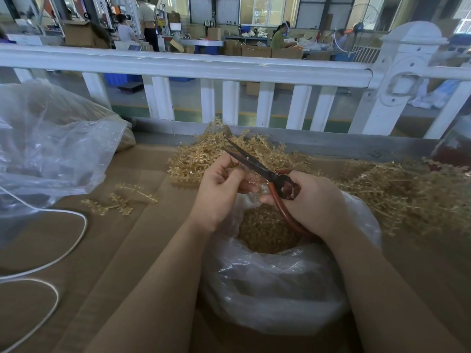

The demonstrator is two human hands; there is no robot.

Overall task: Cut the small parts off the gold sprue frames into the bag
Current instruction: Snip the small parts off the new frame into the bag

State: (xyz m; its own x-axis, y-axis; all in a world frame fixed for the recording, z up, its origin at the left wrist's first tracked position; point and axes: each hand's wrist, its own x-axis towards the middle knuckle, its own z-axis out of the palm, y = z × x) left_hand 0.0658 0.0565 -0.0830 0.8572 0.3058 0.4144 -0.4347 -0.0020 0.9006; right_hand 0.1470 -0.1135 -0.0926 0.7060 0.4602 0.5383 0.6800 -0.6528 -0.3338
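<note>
1. Clear plastic makes up the bag, which sits nearest, at 6 o'clock, with its mouth open right under the hands. I think it sits there so cut bits drop straight in. A heap of small gold parts already lies inside.
2. Just above the bag, the right hand is curled round the red handles of the scissors. The black blades are a little apart and point to 11 o'clock.
3. The left hand has its fingers bent in front of the blades. It seems to pinch a gold sprue frame, but the piece is too blurry to be sure.
4. At 9 o'clock, a few loose frames lie on the brown desk, maybe already done.
5. Farther off, at 12 and 2 o'clock, big piles of gold frames wait within easy reach.
6. Behind them stands a white fence.
</note>
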